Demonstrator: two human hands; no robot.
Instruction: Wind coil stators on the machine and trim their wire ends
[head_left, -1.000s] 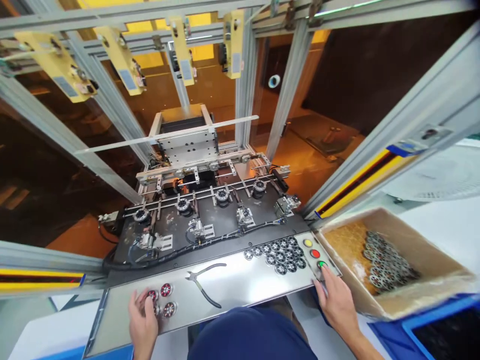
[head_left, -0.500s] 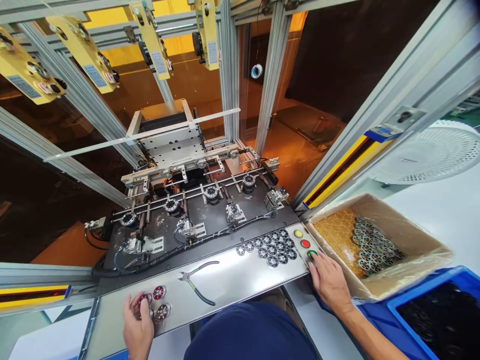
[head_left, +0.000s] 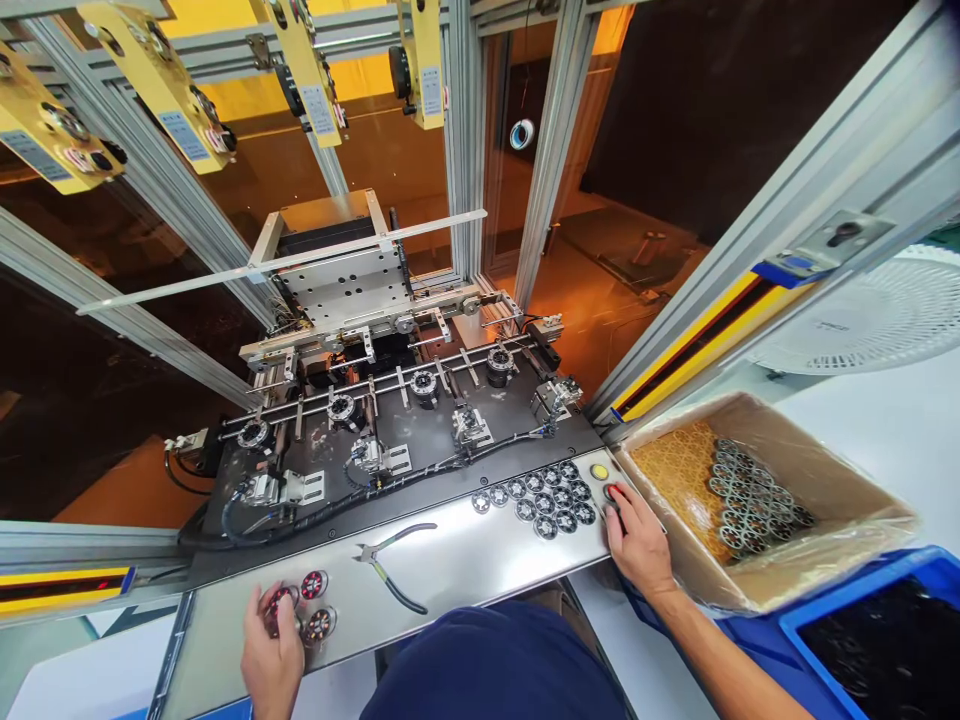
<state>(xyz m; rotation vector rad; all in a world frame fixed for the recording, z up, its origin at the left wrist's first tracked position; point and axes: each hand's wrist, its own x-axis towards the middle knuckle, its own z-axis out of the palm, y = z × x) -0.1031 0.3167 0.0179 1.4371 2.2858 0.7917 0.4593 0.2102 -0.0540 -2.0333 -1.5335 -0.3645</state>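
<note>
amber panels (head_left: 405, 165) stand behind a shiny ledge (head_left: 480, 560) bearing discs (head_left: 319, 625) and pliers (head_left: 373, 553).

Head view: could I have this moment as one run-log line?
left hand: around red-and-black round part | right hand: at red button, press unclear | cutting pliers: lying on metal ledge, between hands

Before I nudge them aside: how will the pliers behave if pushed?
The pliers will probably slide rather than roll, lying flat on the shiny metal plate. Their metal head suggests stiffness and some weight. With the handles spread wide, they may pivot if pushed on one side.
</note>
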